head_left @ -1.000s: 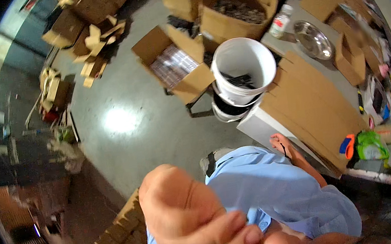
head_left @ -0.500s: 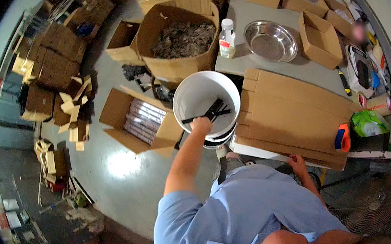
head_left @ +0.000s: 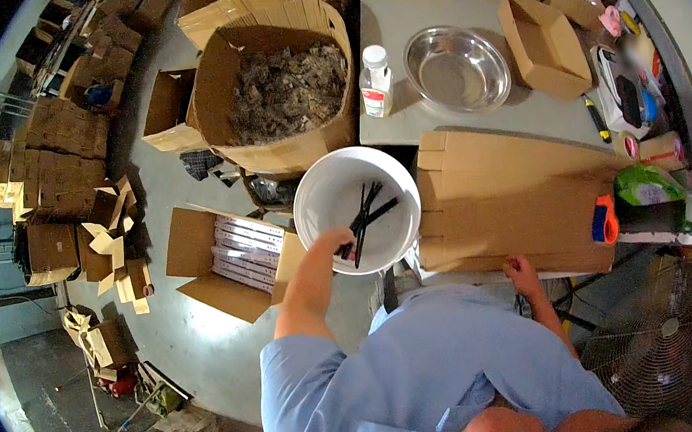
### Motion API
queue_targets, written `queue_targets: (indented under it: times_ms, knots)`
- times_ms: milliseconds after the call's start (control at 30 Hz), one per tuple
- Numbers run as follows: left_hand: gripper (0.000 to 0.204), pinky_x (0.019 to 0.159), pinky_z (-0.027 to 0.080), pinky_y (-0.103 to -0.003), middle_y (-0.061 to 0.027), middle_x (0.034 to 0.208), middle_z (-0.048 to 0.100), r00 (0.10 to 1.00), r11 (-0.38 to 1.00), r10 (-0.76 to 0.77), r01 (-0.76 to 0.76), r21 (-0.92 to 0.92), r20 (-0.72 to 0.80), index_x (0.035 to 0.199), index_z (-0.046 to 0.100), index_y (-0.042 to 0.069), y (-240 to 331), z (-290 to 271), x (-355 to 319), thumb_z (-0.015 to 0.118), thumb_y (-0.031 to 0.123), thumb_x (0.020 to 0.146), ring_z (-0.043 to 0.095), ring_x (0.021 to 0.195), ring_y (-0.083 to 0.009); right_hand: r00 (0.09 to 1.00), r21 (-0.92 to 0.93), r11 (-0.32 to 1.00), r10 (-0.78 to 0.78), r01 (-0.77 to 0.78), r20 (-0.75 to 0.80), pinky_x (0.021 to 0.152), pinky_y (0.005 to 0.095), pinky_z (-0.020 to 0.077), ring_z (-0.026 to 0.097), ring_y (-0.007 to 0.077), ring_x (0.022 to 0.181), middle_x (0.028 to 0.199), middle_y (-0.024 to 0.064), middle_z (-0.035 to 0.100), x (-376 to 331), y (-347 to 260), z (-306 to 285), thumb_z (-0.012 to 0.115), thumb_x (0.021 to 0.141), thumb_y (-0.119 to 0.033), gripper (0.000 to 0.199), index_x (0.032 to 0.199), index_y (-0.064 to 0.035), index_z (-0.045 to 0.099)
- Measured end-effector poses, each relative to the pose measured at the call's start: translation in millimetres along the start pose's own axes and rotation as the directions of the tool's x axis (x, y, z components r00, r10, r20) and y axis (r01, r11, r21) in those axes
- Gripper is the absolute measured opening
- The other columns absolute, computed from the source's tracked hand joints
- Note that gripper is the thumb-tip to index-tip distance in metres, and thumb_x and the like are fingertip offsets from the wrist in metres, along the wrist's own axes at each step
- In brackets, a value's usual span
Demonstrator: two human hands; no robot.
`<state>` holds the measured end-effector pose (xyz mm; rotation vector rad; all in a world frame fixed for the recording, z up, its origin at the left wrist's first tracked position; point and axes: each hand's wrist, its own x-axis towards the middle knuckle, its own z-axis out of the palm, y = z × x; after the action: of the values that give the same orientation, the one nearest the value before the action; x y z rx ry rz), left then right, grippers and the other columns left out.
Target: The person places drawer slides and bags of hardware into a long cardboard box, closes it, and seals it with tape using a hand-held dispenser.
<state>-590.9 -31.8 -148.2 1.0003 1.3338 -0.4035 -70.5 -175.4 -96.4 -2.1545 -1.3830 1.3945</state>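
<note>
My left hand [head_left: 334, 242] reaches over the near left rim of a white bucket [head_left: 397, 187], its fingers closed on a bunch of thin black strips [head_left: 370, 213]. The strips cross one another and fan out inside the bucket; whether all of them are in my grip I cannot tell. My right hand [head_left: 524, 275] is at the near edge of a flat cardboard sheet [head_left: 519, 202]. Its fingers are curled, and what they hold, if anything, is hidden.
Left of the bucket, an open carton [head_left: 196, 275] contains white strip-like pieces. Beyond it stands a large box [head_left: 293, 144] of dark scraps. The table bears a steel bowl [head_left: 456, 70], a bottle [head_left: 376, 81], an orange-and-blue tape dispenser [head_left: 605, 221] and small boxes. A fan [head_left: 669, 329] is at lower right.
The view has shifted. My left hand still grips the black strips, which now spread in a crossed fan rather than lying close together. My right hand stays by the cardboard's near edge.
</note>
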Motion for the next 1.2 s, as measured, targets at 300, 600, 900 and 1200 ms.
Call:
queue_targets:
  times_ms: [300,600,900,1200]
  knots:
    - [0.032,0.055,0.058,-0.027,-0.0186,0.087,0.066,0.991,0.715,-0.036,0.116,-0.69,0.129,0.098,0.058,-0.01,-12,-2,-46,0.044,0.019,0.094,0.067,0.07,-0.022,0.983,0.041,0.986,-0.162,0.159,0.085,0.077,0.0325,0.0459,0.056,0.0183,0.089,0.095,0.0088,0.059,16,-48,-14,0.062,0.084,-0.024,0.035,0.108,0.0006,0.055]
    - [0.021,0.037,0.036,-0.027,-0.0031,0.052,0.052,0.954,0.763,-0.06,-0.146,-0.629,-0.294,0.068,0.06,0.004,25,75,-177,0.056,0.017,0.084,0.046,0.04,-0.0114,0.89,-0.056,0.907,-0.396,0.418,0.227,0.079,0.0356,0.0474,0.059,0.0246,0.09,0.097,0.0137,0.061,47,-73,-50,0.065,0.08,-0.032,0.041,0.108,-0.0025,0.056]
    - [0.038,0.041,0.036,-0.03,-0.003,0.052,0.048,0.757,0.933,-0.056,-0.193,-0.305,-0.651,0.067,0.052,0.007,93,232,-266,0.062,0.041,0.082,0.044,0.042,-0.0129,0.293,-0.315,0.238,-0.946,0.919,0.141,0.095,0.0467,0.0357,0.044,0.0346,0.114,0.124,0.0135,0.047,-16,-171,-74,0.068,0.068,-0.019,0.045,0.111,-0.0105,0.059]
    - [0.045,0.069,0.049,-0.046,-0.0188,0.081,0.064,0.719,0.832,0.501,-0.246,0.497,-0.482,0.084,0.063,0.005,243,239,-223,0.058,0.049,0.08,0.062,0.077,-0.036,0.112,-0.371,-0.137,-0.809,0.919,0.577,0.074,0.0443,0.048,0.063,0.0268,0.079,0.077,0.0085,0.061,-31,-202,-83,0.05,0.079,-0.02,0.019,0.094,-0.0141,0.061]
